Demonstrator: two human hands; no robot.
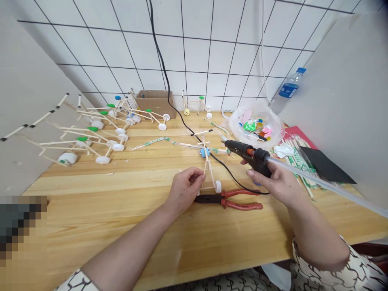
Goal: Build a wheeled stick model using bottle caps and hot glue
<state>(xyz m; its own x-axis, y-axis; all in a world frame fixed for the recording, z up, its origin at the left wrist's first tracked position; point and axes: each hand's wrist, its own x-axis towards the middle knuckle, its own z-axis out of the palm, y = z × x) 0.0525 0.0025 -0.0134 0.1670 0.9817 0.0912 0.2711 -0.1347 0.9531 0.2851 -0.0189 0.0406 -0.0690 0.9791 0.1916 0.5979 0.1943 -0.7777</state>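
My right hand grips a black hot glue gun, its nozzle pointing left and a long clear glue stick running out of its back. With fingers pinched, my left hand holds a small tricycle model made of thin wooden sticks. The model has a blue front wheel, a white rear wheel at the right, and a stick handlebar with black ends. Its other rear end is mostly hidden by my left hand. Pliers with red handles lie flat just in front of the model. The nozzle is apart from the model.
Several similar stick tricycles stand at the left, another by the wall. A cardboard box and a plastic bag of coloured clay are at the back. A bottle, wrapped sticks and a black cord are around.
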